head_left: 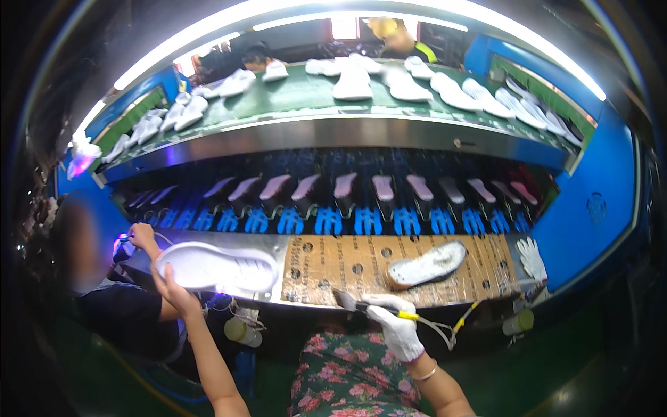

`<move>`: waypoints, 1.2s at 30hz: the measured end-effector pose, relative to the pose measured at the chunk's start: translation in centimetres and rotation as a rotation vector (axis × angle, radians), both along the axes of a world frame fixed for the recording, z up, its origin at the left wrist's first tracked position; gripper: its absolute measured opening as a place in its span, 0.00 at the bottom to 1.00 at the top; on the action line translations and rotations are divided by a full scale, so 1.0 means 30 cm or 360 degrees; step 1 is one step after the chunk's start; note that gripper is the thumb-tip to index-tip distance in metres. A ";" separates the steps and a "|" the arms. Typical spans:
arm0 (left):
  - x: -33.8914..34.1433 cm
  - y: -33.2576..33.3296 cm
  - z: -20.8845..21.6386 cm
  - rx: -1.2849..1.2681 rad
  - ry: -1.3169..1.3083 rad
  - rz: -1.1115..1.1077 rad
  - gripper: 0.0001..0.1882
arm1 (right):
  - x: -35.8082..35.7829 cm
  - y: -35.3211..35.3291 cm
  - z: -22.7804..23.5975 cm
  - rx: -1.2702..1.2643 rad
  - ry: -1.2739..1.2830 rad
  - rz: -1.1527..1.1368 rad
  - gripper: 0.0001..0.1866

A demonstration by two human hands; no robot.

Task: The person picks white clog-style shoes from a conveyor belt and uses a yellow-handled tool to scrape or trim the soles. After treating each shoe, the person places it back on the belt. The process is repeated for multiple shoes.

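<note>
My bare left hand (pixel 175 288) is closed around the heel end of a white shoe sole (pixel 226 267), holding it tilted above the left part of the bench. A white knitted glove covers my right hand (pixel 397 332). Its fingers are wrapped round the handle of a flat, dark-tipped brush (pixel 345 300), which points left at the bench's front edge. A thin hose (pixel 441 326) with yellow bands runs off beside that hand. On the cardboard lies a second sole (pixel 429 264), white on top with a tan edge, touched by neither hand.
Taped cardboard (pixel 333 260) covers the bench's middle, with a loose white glove (pixel 531 260) at its right. Behind are blue clamps (pixel 368 221) below several pink soles (pixel 345 186). White shoe parts ride a green belt (pixel 292 90). A co-worker's hand (pixel 144 238) is at left.
</note>
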State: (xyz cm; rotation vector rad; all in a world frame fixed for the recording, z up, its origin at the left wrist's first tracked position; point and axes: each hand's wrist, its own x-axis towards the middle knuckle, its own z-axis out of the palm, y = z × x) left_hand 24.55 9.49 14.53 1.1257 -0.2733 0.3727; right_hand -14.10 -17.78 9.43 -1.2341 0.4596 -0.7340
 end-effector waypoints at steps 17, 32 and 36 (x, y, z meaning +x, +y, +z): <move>-0.919 -0.089 -0.674 -0.0629 0.1954 -0.2646 0.69 | 0.097 0.117 0.005 -0.0488 0.0029 0.0449 0.13; -0.882 -0.285 -0.315 -0.1130 0.1770 -0.2012 0.56 | 0.148 0.062 0.157 -0.1648 -0.0029 0.0139 0.17; -0.932 -0.311 -0.289 -0.0378 0.1465 -0.1929 0.55 | 0.173 0.043 0.148 -0.1985 -0.0093 0.0007 0.22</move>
